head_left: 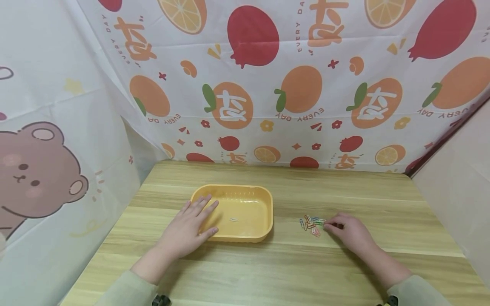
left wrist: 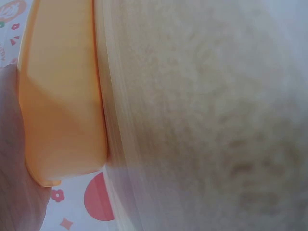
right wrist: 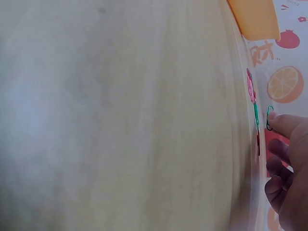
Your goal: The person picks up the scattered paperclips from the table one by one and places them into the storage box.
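Observation:
A yellow plastic tray [head_left: 245,231] stands on the table, with one pale paper clip [head_left: 234,219] lying on its floor. Over the tray's left side my left hand [head_left: 187,227] rests with fingers spread and straight. The left wrist view shows that hand against the outer wall of the tray [left wrist: 62,96]. To the right of the tray lies a small pile of coloured paper clips [head_left: 311,225]. Beside the pile, my right hand [head_left: 352,233] pinches a green paper clip [right wrist: 269,118] between thumb and fingertip, held up off the tabletop.
The wooden table [head_left: 245,276] carries the tray and the clips. A fruit-print cloth [head_left: 260,106] hangs behind its far edge. On the left hangs a cloth with a bear print [head_left: 42,170], and a plain pale panel [head_left: 455,182] stands at the right.

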`<state>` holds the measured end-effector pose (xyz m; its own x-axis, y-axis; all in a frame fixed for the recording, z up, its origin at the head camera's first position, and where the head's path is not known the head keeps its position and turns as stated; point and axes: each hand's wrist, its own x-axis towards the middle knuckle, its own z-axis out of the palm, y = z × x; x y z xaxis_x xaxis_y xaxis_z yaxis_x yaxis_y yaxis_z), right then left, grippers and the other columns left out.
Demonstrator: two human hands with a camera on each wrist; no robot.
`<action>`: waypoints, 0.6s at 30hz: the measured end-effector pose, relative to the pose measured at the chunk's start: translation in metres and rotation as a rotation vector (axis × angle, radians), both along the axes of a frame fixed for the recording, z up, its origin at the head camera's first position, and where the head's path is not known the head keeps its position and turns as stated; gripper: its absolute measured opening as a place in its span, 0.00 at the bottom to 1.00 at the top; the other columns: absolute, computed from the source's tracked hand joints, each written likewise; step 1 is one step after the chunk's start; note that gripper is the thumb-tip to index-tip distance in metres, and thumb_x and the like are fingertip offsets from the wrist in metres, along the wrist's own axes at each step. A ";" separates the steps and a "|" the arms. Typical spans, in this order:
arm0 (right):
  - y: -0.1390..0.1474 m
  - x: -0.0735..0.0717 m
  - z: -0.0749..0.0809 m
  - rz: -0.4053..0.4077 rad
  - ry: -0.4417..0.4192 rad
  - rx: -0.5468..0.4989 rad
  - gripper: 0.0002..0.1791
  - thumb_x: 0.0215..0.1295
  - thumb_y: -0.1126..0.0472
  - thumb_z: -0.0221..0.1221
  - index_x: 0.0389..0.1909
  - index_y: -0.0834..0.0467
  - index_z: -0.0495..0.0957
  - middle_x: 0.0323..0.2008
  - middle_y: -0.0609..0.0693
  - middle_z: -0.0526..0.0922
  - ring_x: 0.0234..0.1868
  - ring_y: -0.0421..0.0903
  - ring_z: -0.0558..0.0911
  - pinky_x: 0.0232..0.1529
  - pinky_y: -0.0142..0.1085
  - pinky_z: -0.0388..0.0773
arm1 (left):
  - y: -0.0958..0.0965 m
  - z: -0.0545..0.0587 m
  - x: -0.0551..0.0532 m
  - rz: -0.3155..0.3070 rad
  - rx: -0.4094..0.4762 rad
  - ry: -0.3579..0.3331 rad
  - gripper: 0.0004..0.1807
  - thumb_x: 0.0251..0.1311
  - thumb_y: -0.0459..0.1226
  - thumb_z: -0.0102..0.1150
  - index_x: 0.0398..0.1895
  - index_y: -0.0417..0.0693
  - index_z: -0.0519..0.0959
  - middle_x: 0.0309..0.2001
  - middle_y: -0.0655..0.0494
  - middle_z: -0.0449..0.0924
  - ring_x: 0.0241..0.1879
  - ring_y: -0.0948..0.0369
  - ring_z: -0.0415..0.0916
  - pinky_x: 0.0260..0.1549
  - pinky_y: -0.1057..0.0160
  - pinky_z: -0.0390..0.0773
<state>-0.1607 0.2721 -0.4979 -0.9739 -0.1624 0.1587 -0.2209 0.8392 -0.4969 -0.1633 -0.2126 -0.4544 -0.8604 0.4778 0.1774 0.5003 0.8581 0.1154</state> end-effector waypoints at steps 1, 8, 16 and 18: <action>0.000 0.000 0.000 -0.002 -0.002 -0.003 0.03 0.62 0.54 0.68 0.35 0.46 0.88 0.30 0.36 0.79 0.30 0.37 0.74 0.31 0.33 0.74 | 0.000 0.000 0.000 0.000 0.001 0.001 0.42 0.68 0.65 0.44 0.79 0.60 0.53 0.79 0.52 0.48 0.77 0.50 0.45 0.74 0.45 0.43; 0.003 -0.003 0.002 -0.008 -0.006 -0.031 0.06 0.62 0.53 0.68 0.38 0.48 0.88 0.33 0.39 0.82 0.32 0.38 0.75 0.33 0.35 0.75 | 0.000 -0.001 -0.001 -0.006 0.002 0.007 0.42 0.68 0.64 0.46 0.79 0.58 0.54 0.78 0.51 0.49 0.77 0.49 0.46 0.74 0.44 0.45; 0.003 -0.006 0.009 -0.026 0.021 -0.038 0.06 0.64 0.53 0.67 0.39 0.48 0.88 0.33 0.39 0.82 0.31 0.39 0.74 0.31 0.34 0.73 | 0.001 0.000 0.000 -0.006 0.016 0.004 0.41 0.67 0.60 0.53 0.79 0.58 0.55 0.78 0.50 0.50 0.77 0.49 0.45 0.74 0.44 0.43; 0.003 -0.006 0.010 -0.030 0.017 -0.047 0.06 0.64 0.53 0.67 0.39 0.47 0.89 0.33 0.39 0.81 0.31 0.40 0.74 0.30 0.34 0.73 | 0.001 0.000 0.000 -0.006 0.020 0.001 0.41 0.67 0.59 0.53 0.79 0.57 0.55 0.78 0.49 0.50 0.77 0.48 0.45 0.74 0.44 0.43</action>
<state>-0.1669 0.2747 -0.4875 -0.9752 -0.1255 0.1822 -0.2052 0.8212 -0.5325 -0.1633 -0.2117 -0.4543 -0.8574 0.4791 0.1881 0.5054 0.8527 0.1318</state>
